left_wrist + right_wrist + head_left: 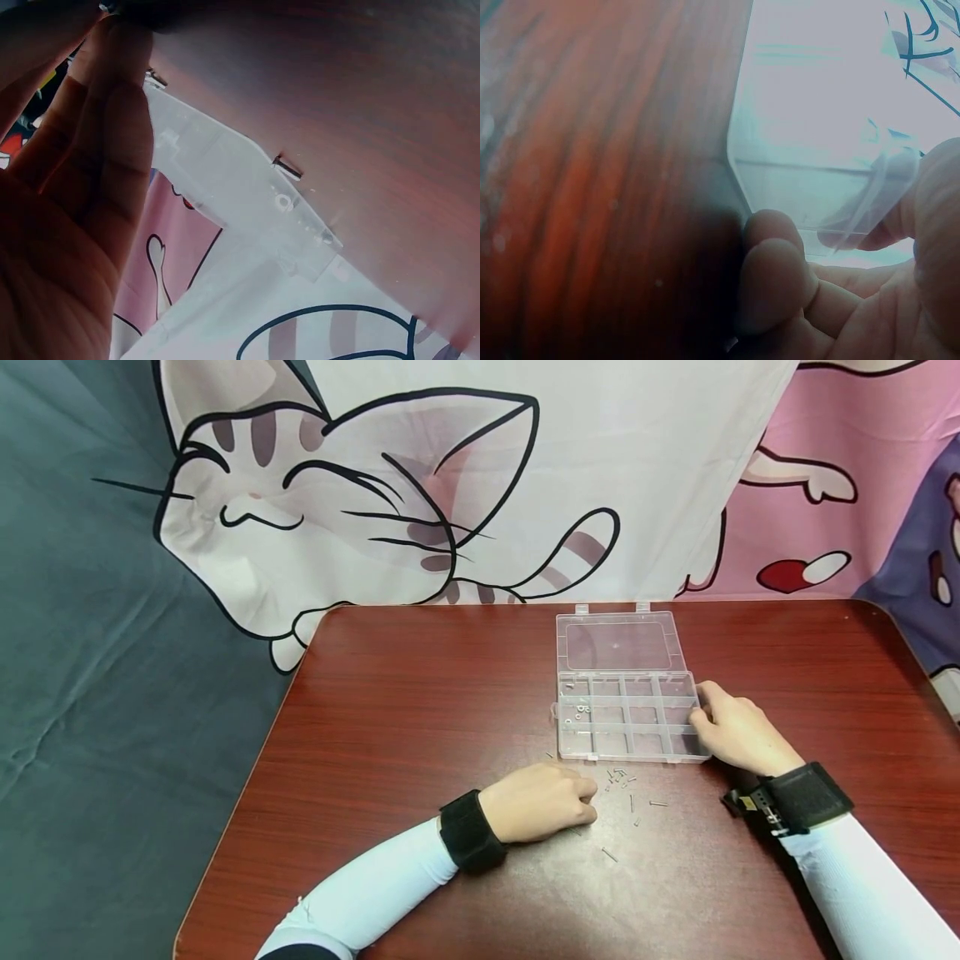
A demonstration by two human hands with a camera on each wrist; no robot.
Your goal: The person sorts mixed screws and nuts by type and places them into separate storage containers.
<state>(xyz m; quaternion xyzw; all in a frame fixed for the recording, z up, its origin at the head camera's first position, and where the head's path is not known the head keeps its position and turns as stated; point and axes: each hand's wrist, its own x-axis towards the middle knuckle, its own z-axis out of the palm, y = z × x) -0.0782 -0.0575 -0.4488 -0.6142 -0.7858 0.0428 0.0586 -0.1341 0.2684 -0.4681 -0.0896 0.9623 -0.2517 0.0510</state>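
A clear plastic organizer box lies on the dark red table, its lid folded open away from me. My right hand grips the box's right edge, and in the right wrist view the thumb lies over the box wall with the fingers against the side. My left hand rests curled on the table just in front of the box, fingertips down beside several small loose screws. Whether it pinches one is hidden. The left wrist view shows the box and one screw.
A few tiny washers lie in the box's left compartment. One stray screw lies nearer to me on the table. A cat-print cloth hangs behind the table's far edge. The table's left edge drops to a dark grey cloth.
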